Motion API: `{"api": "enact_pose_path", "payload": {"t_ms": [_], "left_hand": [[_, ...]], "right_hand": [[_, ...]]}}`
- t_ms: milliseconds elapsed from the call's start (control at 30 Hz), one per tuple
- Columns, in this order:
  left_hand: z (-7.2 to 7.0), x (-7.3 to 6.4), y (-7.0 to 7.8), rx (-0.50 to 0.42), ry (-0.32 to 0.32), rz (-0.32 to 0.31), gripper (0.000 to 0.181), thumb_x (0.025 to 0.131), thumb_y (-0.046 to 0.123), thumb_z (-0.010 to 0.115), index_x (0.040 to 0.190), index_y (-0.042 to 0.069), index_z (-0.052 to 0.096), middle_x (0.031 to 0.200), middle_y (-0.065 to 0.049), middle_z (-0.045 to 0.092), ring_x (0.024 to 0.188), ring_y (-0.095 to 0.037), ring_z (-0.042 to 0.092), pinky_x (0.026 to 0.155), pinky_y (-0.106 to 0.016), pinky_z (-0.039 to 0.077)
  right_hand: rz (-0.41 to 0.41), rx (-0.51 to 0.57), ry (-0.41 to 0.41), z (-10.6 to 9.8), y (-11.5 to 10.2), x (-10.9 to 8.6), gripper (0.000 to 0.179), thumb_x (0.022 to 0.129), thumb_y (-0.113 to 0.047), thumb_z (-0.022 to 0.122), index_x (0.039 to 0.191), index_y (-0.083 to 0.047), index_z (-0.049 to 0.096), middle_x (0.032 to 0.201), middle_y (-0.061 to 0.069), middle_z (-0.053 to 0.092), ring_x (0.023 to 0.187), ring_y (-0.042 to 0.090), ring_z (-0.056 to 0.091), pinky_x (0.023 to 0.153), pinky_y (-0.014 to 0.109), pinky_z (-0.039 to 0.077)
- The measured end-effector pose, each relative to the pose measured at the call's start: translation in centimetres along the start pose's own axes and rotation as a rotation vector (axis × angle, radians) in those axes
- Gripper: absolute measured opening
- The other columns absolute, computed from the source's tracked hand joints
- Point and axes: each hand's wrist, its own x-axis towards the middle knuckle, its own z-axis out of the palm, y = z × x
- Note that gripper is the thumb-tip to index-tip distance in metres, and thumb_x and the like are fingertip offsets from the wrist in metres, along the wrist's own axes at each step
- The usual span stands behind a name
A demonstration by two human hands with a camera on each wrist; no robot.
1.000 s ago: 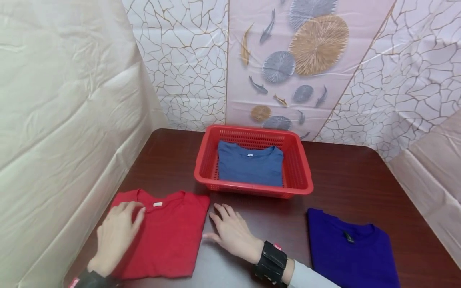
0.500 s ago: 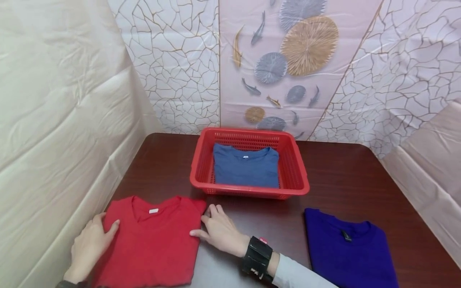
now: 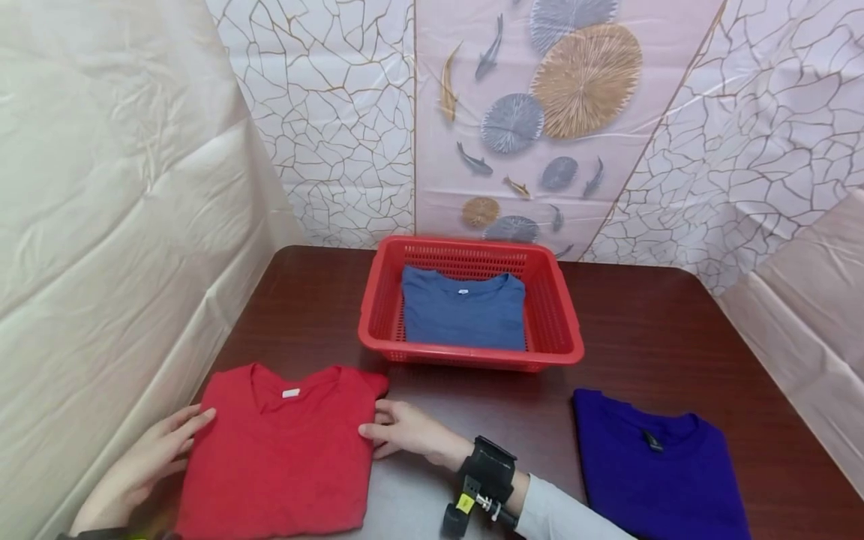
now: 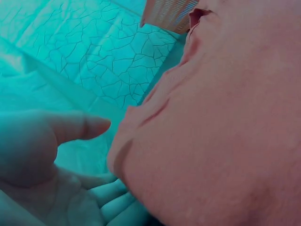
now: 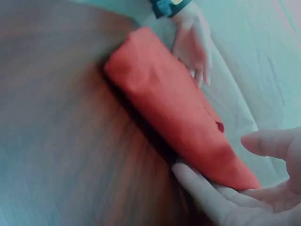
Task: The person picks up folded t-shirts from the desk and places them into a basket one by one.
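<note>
A folded red T-shirt (image 3: 283, 457) with a white neck label lies at the front left of the table. My left hand (image 3: 145, 461) is at its left edge; in the left wrist view the straight fingers (image 4: 115, 200) reach under the cloth and the thumb stands apart from it. At the opposite edge is my right hand (image 3: 408, 429). Seen from the right wrist, its fingers (image 5: 202, 188) slip beneath the red T-shirt (image 5: 164, 99), whose side is raised over a dark shadow, while the thumb stays off the cloth.
A red plastic basket (image 3: 472, 355) stands at the back middle, holding a folded blue T-shirt (image 3: 466, 319). To the right lies a folded dark purple T-shirt (image 3: 658, 472). Beige cloth (image 3: 135, 262) hangs close along the table's left side.
My left hand has moved from over the red T-shirt outward to its left edge. My right hand has come left to the other edge, its fingers now partly under the cloth.
</note>
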Motion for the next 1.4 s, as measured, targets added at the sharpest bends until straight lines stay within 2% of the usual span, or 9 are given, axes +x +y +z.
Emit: {"api": "enact_pose_path", "payload": {"t_ms": [133, 233, 300, 433, 600, 800, 1033, 1333, 1400], "left_hand": [[0.2, 0.3, -0.5, -0.106, -0.074, 0.045, 0.079, 0.097, 0.042, 0.038, 0.145, -0.005, -0.003, 0.138, -0.028, 0.036, 0.112, -0.023, 0.052, 0.089, -0.039, 0.049], [0.3, 0.8, -0.8, -0.178, -0.144, 0.06, 0.08, 0.097, 0.037, 0.04, 0.146, 0.002, -0.012, 0.132, -0.018, 0.046, 0.109, -0.021, 0.053, 0.088, -0.037, 0.049], [0.3, 1.0, -1.0, -0.223, -0.188, 0.065, 0.08, 0.098, 0.035, 0.039, 0.145, 0.006, -0.017, 0.128, -0.009, 0.051, 0.109, -0.021, 0.054, 0.088, -0.038, 0.049], [0.1, 1.2, -1.6, -0.297, -0.259, 0.071, 0.076, 0.099, 0.031, 0.037, 0.146, 0.006, -0.017, 0.12, 0.005, 0.056, 0.109, -0.017, 0.054, 0.088, -0.037, 0.049], [0.2, 1.1, -1.9, -0.33, -0.315, 0.083, 0.065, 0.1, 0.027, 0.036, 0.146, 0.0, 0.0, 0.115, 0.008, 0.063, 0.109, -0.02, 0.055, 0.089, -0.038, 0.049], [0.1, 1.3, -1.9, -0.404, -0.4, 0.095, 0.067, 0.101, 0.022, 0.033, 0.147, 0.014, -0.016, 0.121, 0.013, 0.056, 0.114, -0.017, 0.051, 0.092, -0.038, 0.048], [0.7, 1.4, -2.4, -0.405, -0.381, 0.113, 0.07, 0.1, 0.019, 0.035, 0.147, 0.03, -0.016, 0.126, 0.016, 0.047, 0.116, -0.02, 0.048, 0.092, -0.043, 0.046], [1.0, 1.1, -2.4, -0.373, -0.336, 0.151, 0.074, 0.098, 0.016, 0.039, 0.147, 0.03, -0.015, 0.13, 0.019, 0.039, 0.118, -0.013, 0.045, 0.093, -0.039, 0.045], [0.9, 0.8, -2.3, -0.365, -0.319, 0.143, 0.075, 0.098, 0.016, 0.04, 0.147, 0.031, -0.015, 0.139, 0.015, 0.031, 0.118, -0.009, 0.044, 0.093, -0.036, 0.044]], "right_hand": [[0.094, 0.21, -0.134, -0.2, 0.1, 0.1, 0.051, 0.089, -0.017, 0.057, 0.134, -0.001, 0.037, 0.12, 0.018, 0.06, 0.098, 0.027, 0.06, 0.079, 0.053, 0.052], [0.153, 0.297, -0.2, -0.4, 0.3, 0.4, 0.053, 0.09, -0.018, 0.056, 0.136, -0.006, 0.036, 0.123, 0.017, 0.058, 0.104, 0.029, 0.058, 0.081, 0.055, 0.051], [0.181, 0.339, -0.211, -0.4, 0.4, 0.6, 0.058, 0.089, -0.018, 0.057, 0.14, -0.008, 0.031, 0.125, 0.016, 0.056, 0.107, 0.03, 0.056, 0.083, 0.057, 0.049], [0.227, 0.397, -0.189, -0.3, 0.6, 0.9, 0.067, 0.088, -0.017, 0.058, 0.145, -0.01, 0.023, 0.127, 0.017, 0.054, 0.108, 0.032, 0.055, 0.088, 0.059, 0.046], [0.224, 0.376, -0.14, 0.2, 0.8, 1.1, 0.055, 0.086, -0.015, 0.059, 0.136, -0.005, 0.037, 0.116, 0.014, 0.062, 0.101, 0.029, 0.059, 0.089, 0.05, 0.049], [0.196, 0.346, -0.083, 1.2, 1.0, 1.8, 0.048, 0.084, -0.015, 0.063, 0.128, -0.007, 0.047, 0.111, 0.009, 0.066, 0.099, 0.023, 0.061, 0.091, 0.043, 0.048], [0.165, 0.401, -0.11, 2.2, 1.2, 2.1, 0.054, 0.084, -0.01, 0.06, 0.134, -0.009, 0.039, 0.119, 0.011, 0.062, 0.105, 0.021, 0.058, 0.098, 0.045, 0.042], [0.151, 0.44, -0.068, 2.9, 1.1, 1.6, 0.055, 0.084, -0.008, 0.057, 0.135, -0.011, 0.037, 0.116, 0.01, 0.062, 0.103, 0.025, 0.058, 0.086, 0.05, 0.048], [0.149, 0.449, -0.065, 2.9, 1.1, 1.4, 0.054, 0.085, -0.006, 0.055, 0.135, -0.01, 0.037, 0.115, 0.011, 0.062, 0.103, 0.026, 0.058, 0.087, 0.053, 0.048]]}}
